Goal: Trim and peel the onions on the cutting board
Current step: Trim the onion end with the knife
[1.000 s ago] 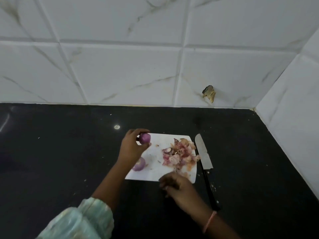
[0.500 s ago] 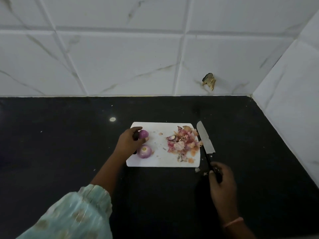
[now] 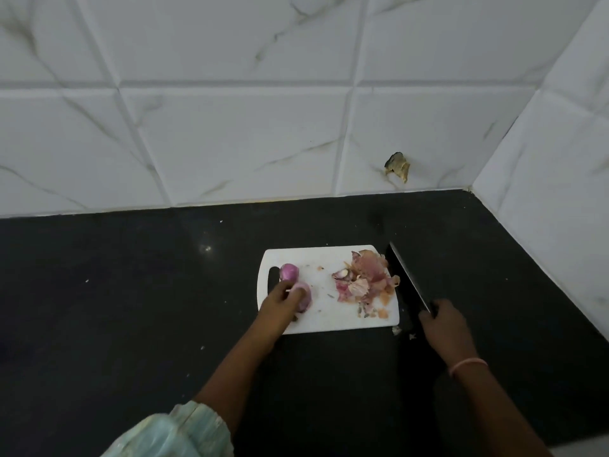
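A white cutting board point(image 3: 329, 255) lies on the black counter. Two purple onions sit at its left end: one point(image 3: 289, 271) free by the handle slot, the other point(image 3: 304, 296) just in front of it under my left hand point(image 3: 278, 303), whose fingers curl over it. A heap of onion peels and trimmings point(image 3: 364, 283) covers the board's right part. My right hand point(image 3: 443, 323) grips the handle of a knife point(image 3: 407, 275), which is raised just right of the board with its blade pointing away from me.
The black counter point(image 3: 131, 308) runs to a white tiled wall behind and on the right, forming a corner at the back right. A chipped hole point(image 3: 397, 165) marks the back wall. Small peel scraps point(image 3: 397, 330) lie beside the board's near right corner.
My left hand set down the small onion and moved onto the nearer one. My right hand reached the knife handle, gripped it and lifted the knife off the counter.
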The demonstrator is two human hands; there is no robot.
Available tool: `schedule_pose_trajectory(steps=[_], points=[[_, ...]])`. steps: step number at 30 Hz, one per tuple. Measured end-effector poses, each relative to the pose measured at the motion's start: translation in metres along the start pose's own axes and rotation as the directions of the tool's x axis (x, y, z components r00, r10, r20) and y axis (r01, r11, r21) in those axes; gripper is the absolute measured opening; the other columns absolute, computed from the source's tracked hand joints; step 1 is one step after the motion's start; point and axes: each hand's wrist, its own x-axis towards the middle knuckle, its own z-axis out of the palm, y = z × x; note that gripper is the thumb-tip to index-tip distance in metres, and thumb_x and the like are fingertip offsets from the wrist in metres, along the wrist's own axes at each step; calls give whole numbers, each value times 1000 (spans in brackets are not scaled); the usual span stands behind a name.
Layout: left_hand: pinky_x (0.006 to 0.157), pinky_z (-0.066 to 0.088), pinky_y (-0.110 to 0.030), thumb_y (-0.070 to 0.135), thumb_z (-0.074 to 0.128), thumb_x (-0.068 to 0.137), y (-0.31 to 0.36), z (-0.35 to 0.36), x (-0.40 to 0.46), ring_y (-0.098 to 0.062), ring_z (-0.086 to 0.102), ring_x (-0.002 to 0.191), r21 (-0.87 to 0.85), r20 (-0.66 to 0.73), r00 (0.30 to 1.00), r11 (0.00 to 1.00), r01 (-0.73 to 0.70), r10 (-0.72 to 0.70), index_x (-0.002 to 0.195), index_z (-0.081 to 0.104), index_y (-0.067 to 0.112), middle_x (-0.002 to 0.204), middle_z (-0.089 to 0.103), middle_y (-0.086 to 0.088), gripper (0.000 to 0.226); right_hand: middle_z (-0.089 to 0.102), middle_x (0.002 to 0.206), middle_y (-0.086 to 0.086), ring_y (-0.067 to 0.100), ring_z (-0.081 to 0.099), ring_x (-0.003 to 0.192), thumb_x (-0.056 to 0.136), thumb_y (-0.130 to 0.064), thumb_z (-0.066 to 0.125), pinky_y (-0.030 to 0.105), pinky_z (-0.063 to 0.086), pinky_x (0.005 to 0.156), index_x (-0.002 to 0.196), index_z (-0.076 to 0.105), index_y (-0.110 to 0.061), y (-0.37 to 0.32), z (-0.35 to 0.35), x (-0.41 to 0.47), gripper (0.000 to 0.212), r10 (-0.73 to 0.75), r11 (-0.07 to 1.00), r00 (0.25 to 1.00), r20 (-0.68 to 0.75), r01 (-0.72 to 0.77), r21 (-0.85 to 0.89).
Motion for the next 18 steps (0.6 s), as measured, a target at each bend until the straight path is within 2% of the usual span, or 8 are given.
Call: schedule_pose_trajectory(steps=[2,3,5,7,9,11,14,18], points=[[59,43,-27,34,30,105,12,2,-4,-19,58,66,-356,140,985,923,148,-105,117,57,6,98,74,-15,40,62,104,17,28,57,84,96,-21,51,32,42,68,116,56,-2,-6,-6,-10,28,100,976,995,1,-98,195],[57,39,-29,33,25,105,17,3,-6,-20,55,60,-435,180,978,883,176,-106,113,56,4,95,73,-20,44,61,94,14,24,55,74,97,-24,48,31,41,61,113,57,-5,-11,-9,-19,26,152,938,988,33,-155,312],[55,36,-30,35,23,106,25,4,-8,-20,50,55,-465,225,971,867,179,-79,109,55,2,89,72,-21,47,55,77,7,17,46,56,99,-35,47,28,36,46,103,56,-12,-28,-11,-44,25,197,833,969,151,-246,496],[55,35,-30,39,24,106,35,6,-10,-20,48,55,-491,254,965,851,186,-64,109,55,2,84,70,-20,49,48,61,1,14,39,46,97,-45,48,24,33,41,88,55,-13,-48,-10,-71,34,142,750,950,279,-287,595],[55,35,-29,45,25,106,43,8,-10,-20,46,56,-516,286,958,836,186,-37,109,56,3,83,69,-20,53,43,54,-2,12,35,42,96,-46,48,23,32,42,79,54,-14,-70,-6,-93,36,65,718,928,367,-299,629],[54,35,-28,50,26,105,49,9,-10,-19,44,56,-554,284,959,816,165,-1,108,59,4,82,68,-18,56,42,53,-2,12,35,43,95,-45,50,22,31,42,75,54,-15,-89,1,-109,36,-18,746,918,396,-251,617],[56,32,-29,50,27,105,56,10,-11,-17,44,56,-613,251,968,776,149,13,102,63,5,75,66,-12,58,41,51,1,12,32,39,95,-42,52,21,29,39,67,51,-15,-108,10,-122,39,-103,754,935,339,-149,640],[60,35,-29,46,30,105,58,9,-14,-16,45,60,-629,259,965,763,147,28,113,64,7,79,63,-11,53,40,50,0,8,35,38,95,-42,52,22,32,40,66,52,-16,-121,14,-121,39,-130,792,961,242,-47,609]])
